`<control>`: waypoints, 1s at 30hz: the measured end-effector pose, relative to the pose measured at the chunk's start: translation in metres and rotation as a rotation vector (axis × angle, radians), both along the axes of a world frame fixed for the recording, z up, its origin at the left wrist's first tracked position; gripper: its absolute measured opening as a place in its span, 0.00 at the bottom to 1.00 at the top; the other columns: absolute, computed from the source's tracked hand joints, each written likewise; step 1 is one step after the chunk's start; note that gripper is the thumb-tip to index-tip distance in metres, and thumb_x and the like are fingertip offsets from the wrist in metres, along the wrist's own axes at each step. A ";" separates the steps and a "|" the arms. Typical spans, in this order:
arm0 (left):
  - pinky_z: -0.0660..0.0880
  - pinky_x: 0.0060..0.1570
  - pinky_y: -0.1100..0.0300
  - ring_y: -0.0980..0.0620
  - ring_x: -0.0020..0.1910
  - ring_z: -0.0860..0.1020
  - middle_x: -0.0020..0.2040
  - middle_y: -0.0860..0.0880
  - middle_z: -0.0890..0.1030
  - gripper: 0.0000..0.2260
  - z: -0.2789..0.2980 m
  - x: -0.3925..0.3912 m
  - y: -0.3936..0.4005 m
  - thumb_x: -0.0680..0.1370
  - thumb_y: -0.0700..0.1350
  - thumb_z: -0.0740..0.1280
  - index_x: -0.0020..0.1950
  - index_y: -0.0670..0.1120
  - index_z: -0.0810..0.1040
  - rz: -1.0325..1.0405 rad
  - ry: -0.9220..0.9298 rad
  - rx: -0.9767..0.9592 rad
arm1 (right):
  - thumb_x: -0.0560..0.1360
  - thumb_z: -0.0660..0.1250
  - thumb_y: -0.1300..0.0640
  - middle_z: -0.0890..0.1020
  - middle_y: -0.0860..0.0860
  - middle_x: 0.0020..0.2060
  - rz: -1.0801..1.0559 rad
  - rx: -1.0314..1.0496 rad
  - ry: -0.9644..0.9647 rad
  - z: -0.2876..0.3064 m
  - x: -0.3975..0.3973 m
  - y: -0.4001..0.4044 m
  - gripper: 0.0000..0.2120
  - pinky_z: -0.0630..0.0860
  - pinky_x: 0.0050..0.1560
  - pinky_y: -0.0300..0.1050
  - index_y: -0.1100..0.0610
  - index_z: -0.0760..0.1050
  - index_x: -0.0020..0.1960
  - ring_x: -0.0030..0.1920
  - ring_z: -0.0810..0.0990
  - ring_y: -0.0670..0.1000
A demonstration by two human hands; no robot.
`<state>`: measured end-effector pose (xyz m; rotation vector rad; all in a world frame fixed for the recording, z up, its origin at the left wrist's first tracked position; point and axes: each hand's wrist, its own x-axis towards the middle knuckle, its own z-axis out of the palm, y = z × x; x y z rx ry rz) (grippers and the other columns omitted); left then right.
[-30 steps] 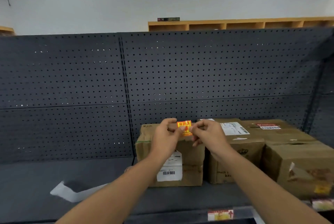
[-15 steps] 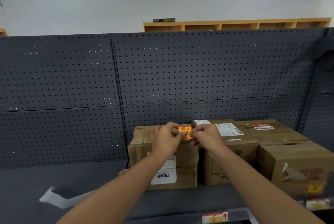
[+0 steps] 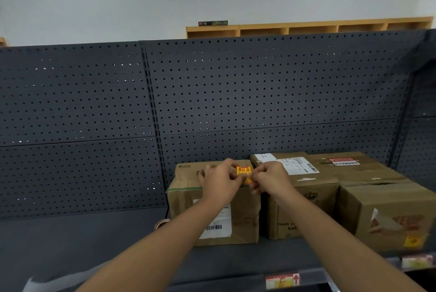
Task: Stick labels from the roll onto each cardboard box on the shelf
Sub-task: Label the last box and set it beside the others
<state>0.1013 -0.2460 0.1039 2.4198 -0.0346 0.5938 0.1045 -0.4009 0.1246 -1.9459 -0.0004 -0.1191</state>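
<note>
Dark pegboard backs the shelf (image 3: 99,239) carrying three cardboard boxes. Our left hand (image 3: 219,184) and right hand (image 3: 271,179) each pinch an edge of the orange label (image 3: 244,172), held at the top front edge of the left box (image 3: 188,199). We judge it not yet pressed flat; the middle box (image 3: 313,199) lacks an orange label, while the right box (image 3: 389,211) shows a yellowish one. Compared with a second ago, the label sits lower, nearer the cardboard.
</note>
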 end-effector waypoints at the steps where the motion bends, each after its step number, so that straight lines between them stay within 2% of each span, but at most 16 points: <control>1: 0.63 0.66 0.43 0.47 0.62 0.70 0.42 0.61 0.81 0.14 -0.001 0.000 -0.001 0.77 0.61 0.71 0.60 0.60 0.78 -0.003 0.003 0.005 | 0.78 0.71 0.65 0.86 0.57 0.35 0.002 -0.007 0.002 0.000 0.000 0.000 0.01 0.87 0.42 0.52 0.61 0.80 0.48 0.35 0.87 0.56; 4: 0.64 0.66 0.41 0.47 0.62 0.69 0.42 0.61 0.81 0.14 -0.003 0.001 -0.003 0.77 0.60 0.71 0.60 0.60 0.77 -0.014 0.016 0.022 | 0.78 0.72 0.64 0.86 0.56 0.35 0.003 -0.034 0.011 0.001 0.001 0.000 0.01 0.87 0.43 0.52 0.60 0.80 0.47 0.33 0.87 0.55; 8: 0.65 0.64 0.43 0.47 0.61 0.69 0.50 0.58 0.80 0.14 -0.002 0.000 -0.001 0.77 0.62 0.70 0.61 0.60 0.77 0.012 0.018 0.082 | 0.78 0.71 0.63 0.85 0.56 0.35 0.013 -0.062 0.009 0.000 0.000 0.001 0.01 0.85 0.38 0.46 0.61 0.80 0.49 0.29 0.85 0.50; 11: 0.65 0.63 0.44 0.47 0.60 0.69 0.48 0.58 0.78 0.14 -0.001 -0.001 0.001 0.77 0.63 0.70 0.59 0.59 0.78 0.009 0.043 0.082 | 0.78 0.72 0.62 0.85 0.56 0.34 0.020 -0.080 -0.005 -0.001 0.000 0.002 0.02 0.85 0.38 0.47 0.61 0.80 0.49 0.29 0.84 0.51; 14: 0.63 0.67 0.44 0.46 0.64 0.69 0.58 0.55 0.79 0.16 0.000 -0.002 0.000 0.77 0.63 0.69 0.62 0.58 0.77 0.037 0.085 0.108 | 0.78 0.73 0.62 0.85 0.56 0.33 0.019 -0.097 -0.005 -0.002 0.000 0.001 0.03 0.84 0.36 0.46 0.61 0.80 0.48 0.27 0.84 0.51; 18: 0.55 0.76 0.43 0.45 0.73 0.66 0.72 0.52 0.73 0.23 0.002 -0.002 -0.002 0.80 0.62 0.64 0.73 0.56 0.72 0.038 0.156 0.177 | 0.78 0.72 0.60 0.84 0.54 0.31 0.022 -0.147 0.000 -0.003 0.000 0.003 0.06 0.81 0.30 0.41 0.61 0.80 0.44 0.25 0.82 0.50; 21: 0.53 0.76 0.44 0.46 0.77 0.63 0.78 0.51 0.69 0.27 0.007 -0.002 0.000 0.82 0.64 0.58 0.79 0.54 0.66 0.033 0.246 0.277 | 0.79 0.72 0.58 0.83 0.54 0.30 0.031 -0.184 0.015 -0.002 0.002 0.003 0.10 0.78 0.27 0.40 0.63 0.81 0.43 0.24 0.82 0.51; 23: 0.57 0.73 0.45 0.44 0.76 0.63 0.78 0.50 0.69 0.28 0.011 -0.001 0.002 0.82 0.65 0.55 0.79 0.52 0.65 0.049 0.300 0.334 | 0.79 0.73 0.56 0.82 0.55 0.30 0.045 -0.196 0.041 0.001 0.003 0.005 0.11 0.77 0.26 0.40 0.64 0.80 0.46 0.25 0.83 0.53; 25: 0.60 0.68 0.46 0.43 0.73 0.64 0.75 0.49 0.70 0.27 0.013 0.001 0.004 0.82 0.65 0.53 0.76 0.52 0.69 0.059 0.322 0.393 | 0.78 0.74 0.57 0.82 0.57 0.32 0.052 -0.176 0.081 0.004 0.003 0.005 0.13 0.77 0.25 0.41 0.64 0.75 0.53 0.24 0.83 0.54; 27: 0.61 0.65 0.47 0.44 0.68 0.66 0.69 0.49 0.72 0.25 0.011 0.003 0.005 0.83 0.64 0.51 0.70 0.52 0.75 0.059 0.286 0.462 | 0.78 0.74 0.57 0.82 0.58 0.36 0.054 -0.157 0.128 0.006 0.005 0.004 0.15 0.79 0.25 0.42 0.63 0.71 0.56 0.25 0.84 0.54; 30: 0.63 0.65 0.47 0.45 0.67 0.67 0.67 0.49 0.73 0.24 0.000 0.003 0.011 0.84 0.63 0.50 0.66 0.52 0.77 0.032 0.178 0.479 | 0.80 0.72 0.58 0.81 0.58 0.38 0.050 -0.167 0.187 0.006 0.009 0.006 0.11 0.82 0.30 0.45 0.64 0.74 0.56 0.25 0.84 0.53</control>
